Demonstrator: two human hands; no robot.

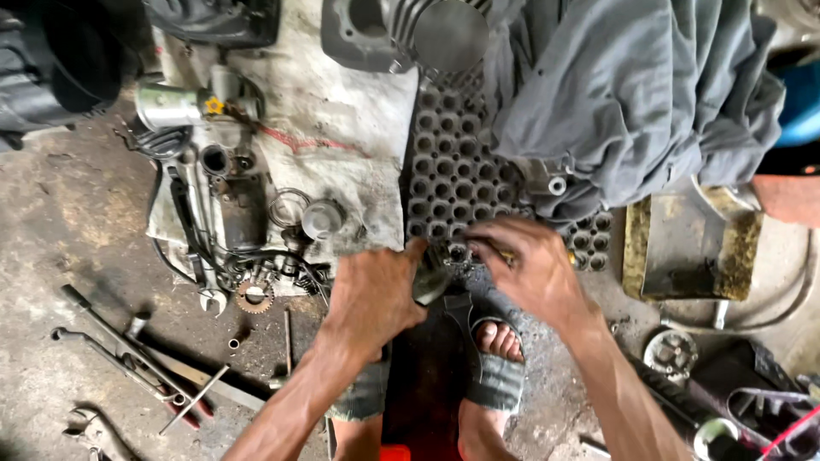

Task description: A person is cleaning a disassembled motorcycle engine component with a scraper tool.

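Wrenches [128, 350] lay on the floor far left, a gear [254, 296] and piston [322, 218] on the dirty cloth [342, 128]. My left hand [373, 294] gripped a small metal part [430, 282] over the rubber mat [453, 171]. My right hand [525, 265] pinched a thin tool [504, 254] against it. Grey rag [632, 85] sat beyond, metal tray [688, 243] far right.

Left hand [374, 294] grips a small metal part [430, 280]; right hand [523, 266] pinches beside it, above a rubber mat [453, 171].
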